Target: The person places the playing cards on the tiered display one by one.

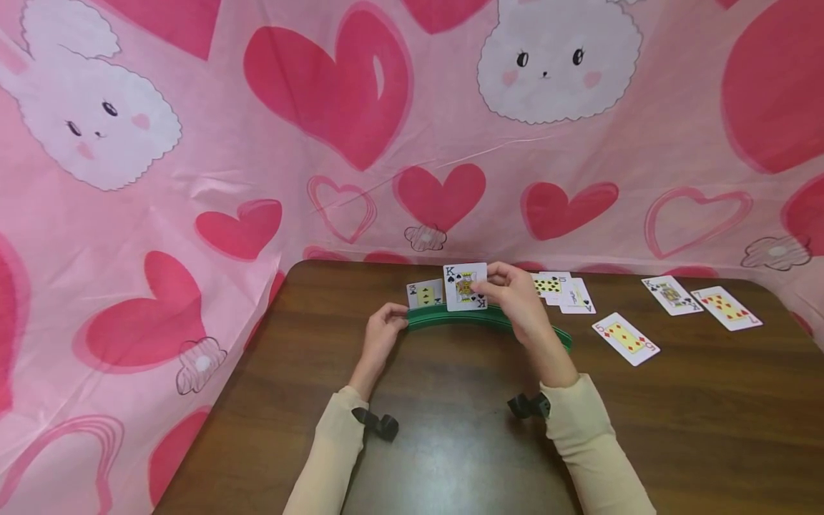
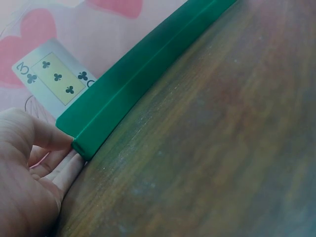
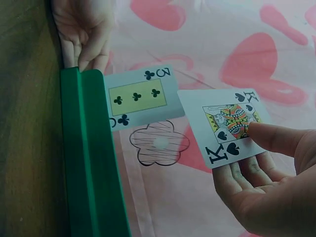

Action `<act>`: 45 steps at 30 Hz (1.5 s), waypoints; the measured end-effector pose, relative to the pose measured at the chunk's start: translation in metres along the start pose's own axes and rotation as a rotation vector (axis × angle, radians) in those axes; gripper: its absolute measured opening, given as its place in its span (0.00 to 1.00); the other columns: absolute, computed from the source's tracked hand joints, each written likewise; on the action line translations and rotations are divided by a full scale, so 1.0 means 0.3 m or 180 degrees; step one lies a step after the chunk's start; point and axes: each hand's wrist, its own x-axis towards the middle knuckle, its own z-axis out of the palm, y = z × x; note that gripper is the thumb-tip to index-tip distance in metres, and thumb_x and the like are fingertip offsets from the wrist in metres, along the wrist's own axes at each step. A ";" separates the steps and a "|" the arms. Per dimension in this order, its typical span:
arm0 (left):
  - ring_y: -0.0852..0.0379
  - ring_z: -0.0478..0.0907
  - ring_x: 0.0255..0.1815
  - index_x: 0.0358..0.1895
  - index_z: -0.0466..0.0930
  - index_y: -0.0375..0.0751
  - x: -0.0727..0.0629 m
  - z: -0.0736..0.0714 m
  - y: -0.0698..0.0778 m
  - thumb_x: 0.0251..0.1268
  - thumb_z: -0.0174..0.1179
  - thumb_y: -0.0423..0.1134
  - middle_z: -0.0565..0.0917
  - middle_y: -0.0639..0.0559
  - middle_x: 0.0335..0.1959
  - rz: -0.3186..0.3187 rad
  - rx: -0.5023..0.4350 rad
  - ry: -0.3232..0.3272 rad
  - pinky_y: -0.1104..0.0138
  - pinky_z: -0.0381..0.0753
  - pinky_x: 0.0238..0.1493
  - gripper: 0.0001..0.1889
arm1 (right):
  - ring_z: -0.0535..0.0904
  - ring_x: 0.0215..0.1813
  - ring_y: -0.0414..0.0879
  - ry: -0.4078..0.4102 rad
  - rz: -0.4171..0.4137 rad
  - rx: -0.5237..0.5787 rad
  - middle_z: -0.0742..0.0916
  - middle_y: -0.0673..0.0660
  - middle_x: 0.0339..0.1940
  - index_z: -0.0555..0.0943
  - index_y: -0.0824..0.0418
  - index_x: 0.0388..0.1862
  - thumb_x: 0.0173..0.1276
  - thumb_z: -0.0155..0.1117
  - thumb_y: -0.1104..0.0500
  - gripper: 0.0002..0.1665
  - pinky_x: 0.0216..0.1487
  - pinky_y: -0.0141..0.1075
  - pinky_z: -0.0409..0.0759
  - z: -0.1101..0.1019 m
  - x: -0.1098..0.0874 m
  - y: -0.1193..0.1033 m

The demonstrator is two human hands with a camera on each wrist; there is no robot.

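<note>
A green curved playing card holder [image 1: 444,315] stands on the table. A three of clubs [image 1: 425,294] stands tilted in its left end. My left hand [image 1: 384,329] grips that end of the holder between thumb and fingers, seen close up in the left wrist view. My right hand [image 1: 523,306] pinches a king of spades [image 3: 232,129], with the thumb on its face and fingers behind. In the right wrist view, a gap shows between the king and the holder's slot, to the side of the three of clubs [image 3: 140,94].
Right of the holder lie several overlapping cards, among them an ace [image 1: 579,297]. Farther right lie a five of diamonds [image 1: 626,338], another king [image 1: 672,295] and a red seven [image 1: 727,307]. A pink heart-printed cloth [image 1: 502,179] hangs behind the brown wooden table [image 1: 463,443].
</note>
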 end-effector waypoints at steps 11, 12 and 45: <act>0.53 0.79 0.45 0.49 0.82 0.23 -0.063 -0.007 0.103 0.68 0.56 0.23 0.85 0.34 0.48 0.0099 0.0005 -0.0016 0.68 0.75 0.47 0.11 | 0.83 0.44 0.42 -0.0013 0.0072 -0.0216 0.90 0.61 0.47 0.82 0.74 0.57 0.72 0.69 0.61 0.21 0.49 0.31 0.80 0.030 0.016 0.034; 0.53 0.78 0.45 0.50 0.82 0.23 -0.061 -0.007 0.101 0.68 0.56 0.22 0.84 0.34 0.49 0.0086 -0.0002 -0.0019 0.68 0.75 0.47 0.11 | 0.83 0.44 0.42 0.0004 0.0071 -0.0227 0.90 0.60 0.46 0.82 0.74 0.57 0.72 0.69 0.61 0.21 0.49 0.31 0.80 0.032 0.018 0.037; 0.52 0.79 0.48 0.50 0.84 0.28 0.018 0.004 -0.033 0.71 0.56 0.25 0.85 0.37 0.50 0.0129 -0.0026 0.0069 0.66 0.76 0.51 0.11 | 0.83 0.41 0.42 -0.0003 0.0041 -0.0033 0.89 0.59 0.41 0.81 0.76 0.50 0.70 0.68 0.68 0.13 0.48 0.32 0.83 0.072 0.055 0.131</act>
